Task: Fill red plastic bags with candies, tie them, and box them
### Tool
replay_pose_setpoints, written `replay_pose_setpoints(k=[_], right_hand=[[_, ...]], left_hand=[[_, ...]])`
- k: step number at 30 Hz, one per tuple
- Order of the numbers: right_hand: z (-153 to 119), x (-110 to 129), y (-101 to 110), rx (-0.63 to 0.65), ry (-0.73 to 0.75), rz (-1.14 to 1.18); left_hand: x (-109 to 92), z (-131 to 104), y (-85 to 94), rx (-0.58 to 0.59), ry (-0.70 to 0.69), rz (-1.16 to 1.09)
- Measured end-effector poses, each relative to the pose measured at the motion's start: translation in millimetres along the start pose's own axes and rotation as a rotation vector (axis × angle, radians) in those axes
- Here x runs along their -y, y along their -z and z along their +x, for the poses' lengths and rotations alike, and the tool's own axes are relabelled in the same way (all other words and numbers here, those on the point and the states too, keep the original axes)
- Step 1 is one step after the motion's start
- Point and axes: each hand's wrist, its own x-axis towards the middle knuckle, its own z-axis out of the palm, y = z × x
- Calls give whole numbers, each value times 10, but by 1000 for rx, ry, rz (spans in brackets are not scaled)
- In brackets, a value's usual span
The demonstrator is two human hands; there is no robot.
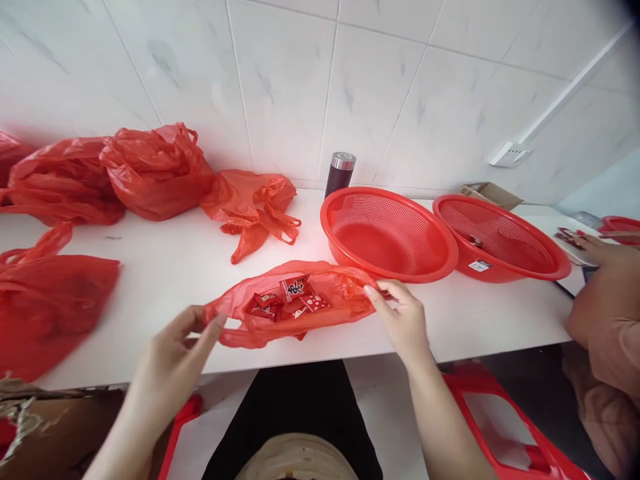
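A red plastic bag (280,328) lies at the table's front edge, its mouth stretched wide. My left hand (183,343) pinches the bag's left end by the handle. At the opposite end, my right hand (400,317) grips the rim between thumb and fingers. Inside the bag sit several small red wrapped packets (295,288), some with black characters or white dots. Just behind the bag and my right hand stands a red perforated basket (385,247), with nothing visible in it.
A second red basket (510,233) holds a small packet. Behind stands a dark flask (340,175). Filled red bags (155,173) line the left; a flatter bag (255,207) lies nearby. A co-worker's arm (605,300) is at right. A red stool (500,427) and cardboard box (75,427) are below.
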Motion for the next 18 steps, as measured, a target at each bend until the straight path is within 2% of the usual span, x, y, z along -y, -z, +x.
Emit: replay_pose_setpoints(k=[3, 4, 7, 8, 10, 11, 12, 15, 16, 18], right_hand=[[251, 285, 175, -67, -68, 332], [358, 399, 234, -102, -51, 416], [648, 784, 369, -80, 76, 527], [710, 912, 391, -59, 129, 520], [770, 1128, 394, -94, 237, 505], [776, 1205, 376, -101, 279, 501], [774, 1258, 349, -47, 302, 489], [785, 1306, 276, 324, 242, 387], [803, 1303, 270, 387, 201, 377], [851, 1298, 288, 351, 154, 424]], left_hand=[[-363, 211, 238, -149, -56, -420], [-511, 288, 315, -147, -112, -586], [-953, 480, 477, 22, -316, -924], [-1077, 525, 505, 81, -350, -962], [-1255, 584, 527, 123, -366, -986], [-1306, 603, 526, 125, -350, -978], [-1333, 617, 523, 126, -325, -958], [-1326, 645, 525, 120, -269, -918], [-1316, 651, 535, 116, -266, -918], [-1309, 665, 562, 105, -288, -926]])
